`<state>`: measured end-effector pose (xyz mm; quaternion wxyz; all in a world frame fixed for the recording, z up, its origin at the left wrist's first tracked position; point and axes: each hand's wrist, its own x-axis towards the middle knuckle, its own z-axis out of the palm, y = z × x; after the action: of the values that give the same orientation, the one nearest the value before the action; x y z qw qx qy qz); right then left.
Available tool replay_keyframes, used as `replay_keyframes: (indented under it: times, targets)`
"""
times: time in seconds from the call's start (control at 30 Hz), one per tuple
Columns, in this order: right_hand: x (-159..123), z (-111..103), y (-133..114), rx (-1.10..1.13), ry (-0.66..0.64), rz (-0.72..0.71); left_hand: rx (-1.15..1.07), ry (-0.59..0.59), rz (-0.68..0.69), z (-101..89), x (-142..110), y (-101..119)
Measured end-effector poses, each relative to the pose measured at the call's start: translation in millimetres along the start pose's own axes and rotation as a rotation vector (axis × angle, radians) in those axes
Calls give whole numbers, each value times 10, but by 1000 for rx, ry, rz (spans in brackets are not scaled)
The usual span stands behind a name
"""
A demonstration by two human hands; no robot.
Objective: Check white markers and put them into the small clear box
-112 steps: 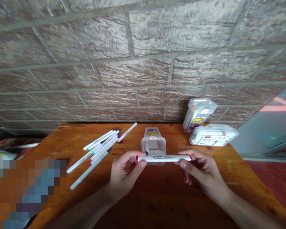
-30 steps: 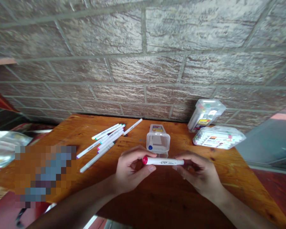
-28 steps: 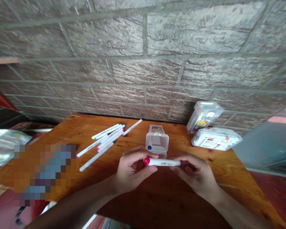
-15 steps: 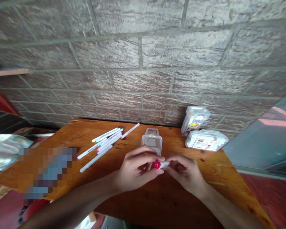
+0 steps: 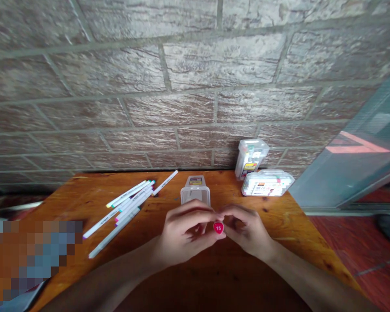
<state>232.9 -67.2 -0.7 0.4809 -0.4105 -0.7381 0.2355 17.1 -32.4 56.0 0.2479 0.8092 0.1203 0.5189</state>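
My left hand pinches a marker between thumb and fingers, its red end with the number 15 turned toward me. The rest of the marker's body is hidden behind that end and the fingers. My right hand is closed at the marker's right side, fingertips meeting those of the left. Just beyond my left hand is an open clear plastic case, partly covered by the fingers. Several loose white markers with coloured ends lie in a pile to the left.
A clear case of markers stands upright by the brick wall. In front of it lies another filled case with a printed label. The wooden table ends at the wall. A blurred-out patch covers the left corner.
The marker has turned so its red numbered end faces me more directly, hiding its white body. The view has shifted right, so the table items appear further left.
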Motion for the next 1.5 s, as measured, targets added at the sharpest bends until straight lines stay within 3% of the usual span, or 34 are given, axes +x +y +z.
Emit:
replay_keyframes:
  times: [0.87, 1.0, 1.13, 1.27, 1.4, 1.5]
  targets:
    - [4, -4, -10, 41, 1, -69, 27, -65, 16, -12, 56, 124]
    - [46, -39, -44, -1, 15, -101, 82, -32, 28, -148, 147, 157]
    - [90, -144, -56, -103, 145, -164, 163, -29, -29, -403, 246, 117]
    - [147, -323, -135, -218, 289, -179, 240, -140, -131, -686, 327, -42]
    - [338, -437, -440, -274, 253, -165, 274, -290, -121, -858, 372, -217]
    - [590, -346, -748, -214, 202, -177, 345, -349, -28, -865, 359, -305]
